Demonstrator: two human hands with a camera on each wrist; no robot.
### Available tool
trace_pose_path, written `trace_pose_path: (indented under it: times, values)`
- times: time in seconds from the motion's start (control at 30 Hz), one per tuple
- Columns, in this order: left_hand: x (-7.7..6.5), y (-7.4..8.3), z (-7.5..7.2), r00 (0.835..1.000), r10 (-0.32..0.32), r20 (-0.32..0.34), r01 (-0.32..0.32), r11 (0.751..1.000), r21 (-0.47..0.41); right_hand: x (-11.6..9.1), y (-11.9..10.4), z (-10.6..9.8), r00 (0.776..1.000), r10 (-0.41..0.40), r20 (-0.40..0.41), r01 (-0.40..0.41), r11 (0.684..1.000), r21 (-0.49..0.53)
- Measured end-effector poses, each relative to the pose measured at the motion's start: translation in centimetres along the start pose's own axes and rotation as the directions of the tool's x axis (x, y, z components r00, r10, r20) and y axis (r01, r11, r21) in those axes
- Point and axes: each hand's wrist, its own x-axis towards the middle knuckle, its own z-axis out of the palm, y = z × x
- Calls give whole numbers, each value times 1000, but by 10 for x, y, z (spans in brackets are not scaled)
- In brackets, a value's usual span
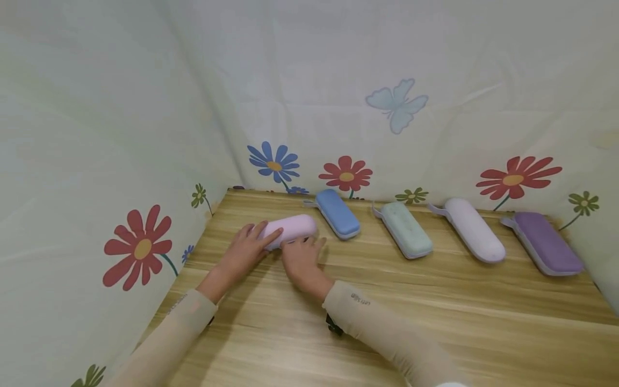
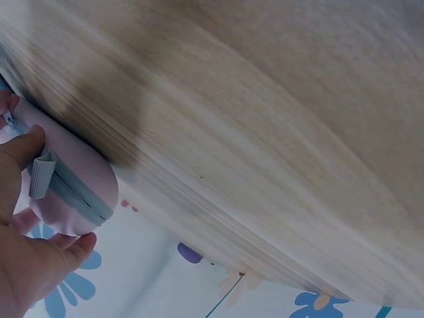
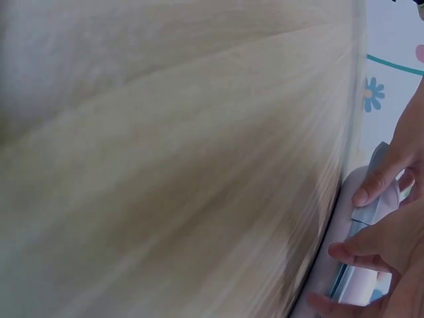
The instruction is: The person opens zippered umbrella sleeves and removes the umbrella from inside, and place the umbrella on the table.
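A pink zippered glasses case (image 1: 296, 226) lies on the wooden table, at the left of the row of cases. My left hand (image 1: 242, 250) grips its left end, with the thumb on the front side by the grey strap (image 2: 44, 173) and fingers round the end. At the front seam, my right hand (image 1: 302, 263) has its curled fingers at the zipper, pinching the small zipper pull (image 2: 9, 120). The right wrist view shows the right fingertips (image 3: 341, 252) along the grey zipper band, close to the left thumb (image 3: 364, 194).
To the right, a blue case (image 1: 337, 214), a pale green case (image 1: 406, 230), a pale lilac case (image 1: 474, 230) and a purple case (image 1: 548, 244) lie slanted along the back of the table (image 1: 435, 322). A flowered curtain (image 1: 309, 80) stands behind and at the left.
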Motion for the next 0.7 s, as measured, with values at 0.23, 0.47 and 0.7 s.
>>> trace_pose_path:
  times: [0.23, 0.47, 0.7]
  values:
    - [-2, 2, 0, 999, -34, 7, 34, 999, 9, 2, -1, 5, 996, -1, -85, -1, 1000, -29]
    - [-2, 3, 0, 999, -41, 17, 41, 999, -24, 5, 0, 14, 983, -94, -160, 93, 996, -14]
    - [3, 4, -2, 999, -44, 28, 45, 998, -43, 5, -1, 16, 960, -149, -237, 159, 987, 25]
